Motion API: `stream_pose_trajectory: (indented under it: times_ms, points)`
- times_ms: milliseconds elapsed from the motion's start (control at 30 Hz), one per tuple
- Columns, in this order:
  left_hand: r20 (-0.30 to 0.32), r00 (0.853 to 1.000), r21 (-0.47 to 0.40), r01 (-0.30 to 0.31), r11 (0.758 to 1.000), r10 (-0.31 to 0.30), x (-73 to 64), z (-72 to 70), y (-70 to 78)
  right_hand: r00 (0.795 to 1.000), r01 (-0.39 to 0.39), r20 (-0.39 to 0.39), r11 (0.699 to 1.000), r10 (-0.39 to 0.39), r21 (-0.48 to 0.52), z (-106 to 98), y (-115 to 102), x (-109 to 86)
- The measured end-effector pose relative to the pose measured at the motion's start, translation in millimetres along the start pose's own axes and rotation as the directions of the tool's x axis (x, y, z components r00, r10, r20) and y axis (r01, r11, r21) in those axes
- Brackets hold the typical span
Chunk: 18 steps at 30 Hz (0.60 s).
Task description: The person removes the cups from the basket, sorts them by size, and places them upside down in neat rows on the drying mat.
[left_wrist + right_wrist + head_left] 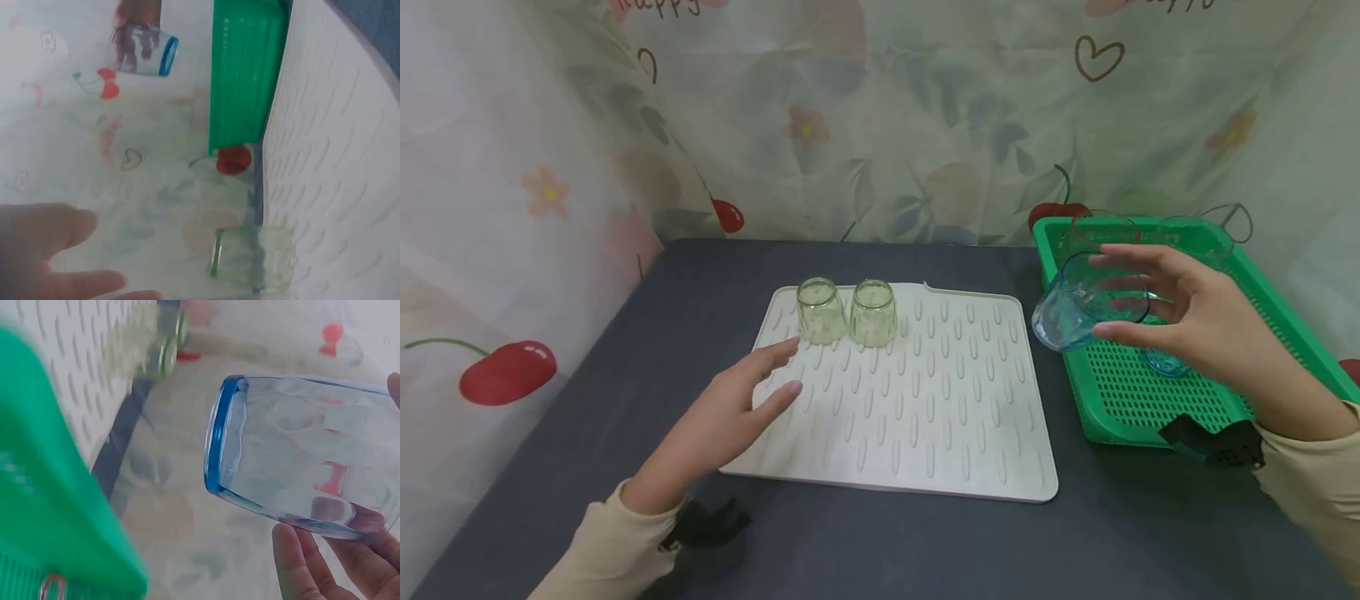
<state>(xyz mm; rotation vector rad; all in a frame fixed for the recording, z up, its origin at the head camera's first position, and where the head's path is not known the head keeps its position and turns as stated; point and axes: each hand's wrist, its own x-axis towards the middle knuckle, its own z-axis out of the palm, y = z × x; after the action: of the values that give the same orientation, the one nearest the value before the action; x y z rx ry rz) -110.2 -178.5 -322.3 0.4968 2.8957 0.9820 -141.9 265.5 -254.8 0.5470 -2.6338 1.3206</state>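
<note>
Above the left side of the green basket [1078, 408], my right hand [1206, 321] grips a clear blue glass [1060, 317] near its mouth. The glass is tilted, its thick blue base [217, 434] pointing left toward the white drying mat [925, 417]. My left hand [730, 412] hovers over the mat's left edge, fingers and thumb apart and holding nothing. Just beyond its fingertips, two greenish glasses [820, 312] stand upside down side by side at the mat's back left corner.
Inside the basket are another blue glass [1165, 363], partly hidden by my right hand, and clear glasses [1105, 223] at the back. The mat lies on a dark table [880, 550]. A printed curtain [910, 125] hangs behind and along the sides.
</note>
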Motion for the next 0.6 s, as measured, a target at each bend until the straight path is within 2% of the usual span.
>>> stream_pose_trajectory:
  times_ms: [100,200,267,367,600]
  points:
    - [-0.112,0.991,-0.087,-0.084,0.993,0.074,-2.4,7.2,6.3,0.999,0.026,0.032,0.999,-0.026,0.02,14,-9,-3.5]
    - [-0.218,0.963,-0.149,-0.193,0.97,0.159,-3.8,15.4,14.3,0.996,0.061,0.063,0.998,-0.063,0.03,29,-15,-6.4]
    - [-0.266,0.942,-0.174,-0.257,0.951,0.206,-4.3,20.9,20.7,0.993,0.085,0.084,0.996,-0.087,0.034,39,-18,-8.2]
    - [-0.292,0.921,-0.21,-0.324,0.922,0.257,-5.3,28.8,31.1,0.988,0.106,0.107,0.993,-0.11,0.045,52,-23,-11.3]
    - [-0.264,0.904,-0.28,-0.405,0.87,0.336,-7.5,43.6,52.0,0.978,0.1,0.181,0.994,-0.107,0.046,79,-26,-16.7]
